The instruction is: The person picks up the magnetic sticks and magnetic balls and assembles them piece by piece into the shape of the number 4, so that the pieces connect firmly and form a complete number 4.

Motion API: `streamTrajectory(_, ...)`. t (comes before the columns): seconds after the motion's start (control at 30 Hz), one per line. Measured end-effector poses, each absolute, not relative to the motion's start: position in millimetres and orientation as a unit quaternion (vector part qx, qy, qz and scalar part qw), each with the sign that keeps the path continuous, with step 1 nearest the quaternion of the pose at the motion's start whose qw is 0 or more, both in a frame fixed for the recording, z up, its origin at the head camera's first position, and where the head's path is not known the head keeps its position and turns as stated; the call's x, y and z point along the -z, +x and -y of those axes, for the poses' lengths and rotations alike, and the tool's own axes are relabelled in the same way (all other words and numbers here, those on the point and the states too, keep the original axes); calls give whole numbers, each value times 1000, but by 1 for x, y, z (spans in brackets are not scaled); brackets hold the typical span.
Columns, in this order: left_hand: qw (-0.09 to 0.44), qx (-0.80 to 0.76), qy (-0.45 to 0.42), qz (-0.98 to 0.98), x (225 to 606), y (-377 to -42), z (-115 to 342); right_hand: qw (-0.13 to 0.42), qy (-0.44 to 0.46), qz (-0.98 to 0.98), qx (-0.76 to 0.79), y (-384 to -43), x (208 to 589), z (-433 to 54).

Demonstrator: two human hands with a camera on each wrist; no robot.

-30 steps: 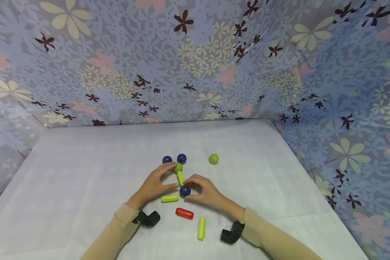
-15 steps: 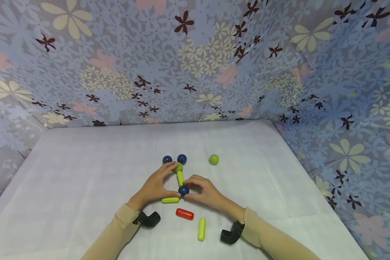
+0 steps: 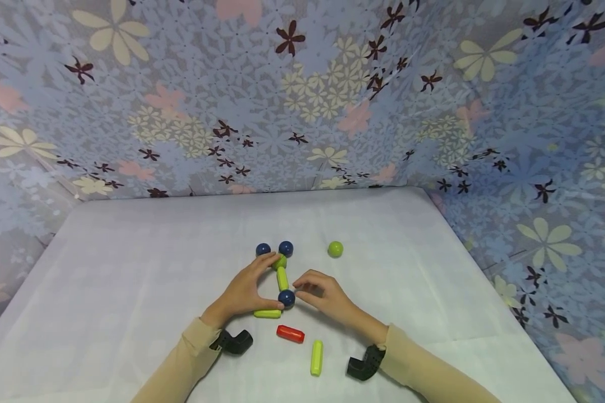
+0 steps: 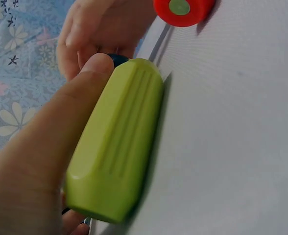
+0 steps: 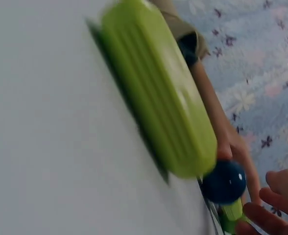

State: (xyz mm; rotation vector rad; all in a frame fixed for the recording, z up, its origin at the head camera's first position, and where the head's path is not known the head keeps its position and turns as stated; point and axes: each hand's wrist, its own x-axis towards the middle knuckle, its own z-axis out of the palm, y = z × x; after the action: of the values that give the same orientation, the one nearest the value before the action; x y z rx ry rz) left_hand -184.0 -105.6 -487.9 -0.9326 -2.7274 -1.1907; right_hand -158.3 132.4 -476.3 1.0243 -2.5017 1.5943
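Note:
My left hand (image 3: 242, 292) spans a short chain: its fingertips rest on a green ball (image 3: 281, 262) and its thumb on a blue ball (image 3: 286, 298). Between these balls lies a yellow-green stick (image 3: 282, 279). Just right of the blue ball, my right hand (image 3: 327, 298) holds nothing, its fingers loosely bent. Another yellow-green stick (image 4: 117, 142) lies beside the left thumb, partly under it in the head view. The right wrist view shows the blue ball (image 5: 225, 181) apart from the right fingers (image 5: 269, 215).
Two blue balls (image 3: 285, 248) sit beyond the left fingertips, and a loose green ball (image 3: 335, 249) lies to their right. Nearer the front are a red stick (image 3: 290, 334) and a yellow-green stick (image 3: 316, 358). Floral cloth (image 3: 222, 101) rises behind the white table (image 3: 146, 246).
My left thumb has come against the blue ball, which now sits at the stick's near end. My right hand has let go of that ball and drawn slightly right.

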Motion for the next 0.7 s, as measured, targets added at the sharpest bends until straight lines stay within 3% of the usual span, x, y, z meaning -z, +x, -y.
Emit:
streamTrajectory(0.47, 17, 373, -297, 879, 485, -189, 107, -71, 298, 809, -502, -114, 474, -137)
streamTrajectory(0.7, 12, 375, -304, 876, 487, -187, 107, -61, 314, 836, -446, -109, 479, -131)
